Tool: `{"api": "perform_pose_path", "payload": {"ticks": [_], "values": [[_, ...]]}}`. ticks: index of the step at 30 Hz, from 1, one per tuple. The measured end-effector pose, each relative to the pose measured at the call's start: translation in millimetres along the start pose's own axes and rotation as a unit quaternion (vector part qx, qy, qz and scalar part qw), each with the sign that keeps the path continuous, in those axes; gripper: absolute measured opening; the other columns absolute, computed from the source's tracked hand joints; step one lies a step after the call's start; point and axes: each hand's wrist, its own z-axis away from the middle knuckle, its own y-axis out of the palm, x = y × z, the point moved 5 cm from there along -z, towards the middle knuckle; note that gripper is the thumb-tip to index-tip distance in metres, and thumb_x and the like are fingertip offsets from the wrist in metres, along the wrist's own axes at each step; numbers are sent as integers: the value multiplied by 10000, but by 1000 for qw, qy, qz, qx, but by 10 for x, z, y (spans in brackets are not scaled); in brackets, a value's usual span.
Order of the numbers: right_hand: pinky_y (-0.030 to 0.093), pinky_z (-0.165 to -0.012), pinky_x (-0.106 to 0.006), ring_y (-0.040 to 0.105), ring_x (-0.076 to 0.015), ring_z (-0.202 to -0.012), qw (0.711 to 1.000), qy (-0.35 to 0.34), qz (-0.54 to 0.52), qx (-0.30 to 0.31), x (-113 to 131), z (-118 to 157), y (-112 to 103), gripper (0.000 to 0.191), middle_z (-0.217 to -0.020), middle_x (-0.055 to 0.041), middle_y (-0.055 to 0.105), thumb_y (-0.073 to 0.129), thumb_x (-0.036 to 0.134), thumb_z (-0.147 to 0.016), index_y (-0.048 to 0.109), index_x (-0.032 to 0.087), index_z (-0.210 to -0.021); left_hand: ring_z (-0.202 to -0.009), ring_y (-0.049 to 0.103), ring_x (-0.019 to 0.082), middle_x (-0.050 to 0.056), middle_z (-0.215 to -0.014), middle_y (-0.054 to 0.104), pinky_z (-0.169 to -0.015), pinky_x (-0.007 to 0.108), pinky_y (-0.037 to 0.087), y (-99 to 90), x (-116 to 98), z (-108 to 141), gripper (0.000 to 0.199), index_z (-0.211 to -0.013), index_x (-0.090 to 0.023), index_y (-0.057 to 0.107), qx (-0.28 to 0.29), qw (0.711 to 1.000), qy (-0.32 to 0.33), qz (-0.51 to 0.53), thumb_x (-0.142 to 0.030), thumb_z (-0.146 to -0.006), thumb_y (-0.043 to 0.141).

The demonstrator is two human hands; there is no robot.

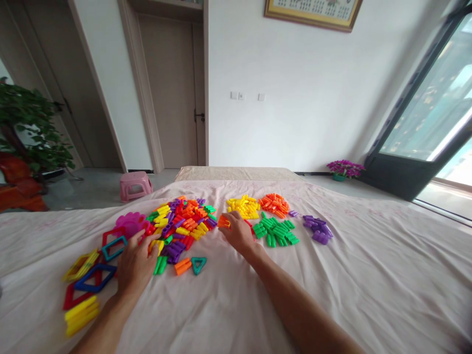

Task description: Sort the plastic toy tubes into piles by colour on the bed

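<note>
My right hand is closed on an orange plastic tube block, held just right of a mixed-colour pile of blocks. Ahead of it lie a yellow block pile and an orange block pile. Green blocks spread to its right, and a red piece shows partly behind the hand. My left hand reaches over the left edge of the mixed pile, its fingers apart beside yellow and orange blocks. Whether its fingertips touch any of them is unclear.
Purple blocks lie at the right. On the left are a pink flower-shaped piece, several geometric frames such as a blue one, and yellow blocks. A teal triangle sits near orange blocks on the wrinkled cloth.
</note>
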Motion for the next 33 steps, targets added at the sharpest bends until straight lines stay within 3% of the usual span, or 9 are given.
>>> {"api": "perform_pose_path", "payload": {"ticks": [4, 10, 15, 19, 23, 28, 33], "values": [[499, -914, -362, 623, -236, -1019, 991, 88, -6, -103, -563, -156, -358, 398, -1171, -114, 610, 652, 272, -819, 660, 174, -1205, -1161, 574, 249, 118, -1284, 543, -925, 379, 484, 12, 7, 5, 353, -1096, -231, 719, -1, 1000, 1, -5, -332, -930, 424], [502, -905, -403, 642, -249, -945, 943, 213, 17, -254, -1436, -97, -891, 494, -1212, -169, 603, 568, 247, -769, 644, 123, -1241, -1160, 574, 253, 112, -1295, 536, -928, 379, 482, 17, 7, 8, 355, -1092, -236, 717, -1, 1000, 0, -1, -336, -923, 422], [471, -963, -383, 634, -248, -1024, 924, 253, 24, -287, -1720, 18, -1024, 495, -1178, -156, 654, 473, 201, -766, 661, 113, -1215, -1153, 575, 261, 119, -1277, 534, -929, 383, 482, 24, 17, 0, 366, -1086, -228, 721, -1, 1000, 5, 12, -356, -923, 420], [474, -961, -381, 634, -245, -1051, 932, 225, 24, -284, -1548, -21, -959, 444, -1154, -139, 680, 442, 183, -800, 691, 128, -1164, -1163, 571, 261, 120, -1274, 539, -937, 387, 479, 22, 16, -4, 366, -1085, -225, 721, -1, 1000, 7, 13, -352, -924, 417], [492, -930, -340, 659, -204, -988, 960, 158, -4, -230, -1122, -130, -750, 368, -1072, -83, 720, 439, 136, -833, 724, 173, -1062, -1165, 572, 261, 113, -1306, 533, -914, 388, 490, 19, 12, 5, 353, -1098, -240, 717, 5, 1000, -4, 4, -336, -923, 426], [492, -914, -315, 648, -190, -1009, 997, 3, -30, -77, -316, -136, -307, 317, -1073, -59, 716, 474, 113, -884, 720, 207, -1061, -1178, 566, 251, 112, -1307, 538, -939, 377, 481, 16, 4, 11, 336, -1103, -236, 719, 2, 1000, -1, -4, -313, -916, 451], [429, -1040, -358, 550, -203, -1204, 984, -156, -2, 90, 366, 74, 124, 469, -1338, -72, 606, 541, 142, -904, 545, 233, -1364, -1187, 564, 247, 113, -1299, 538, -965, 380, 471, 5, -14, 6, 347, -1095, -235, 725, 6, 1000, 1, -2, -309, -924, 431]]}}
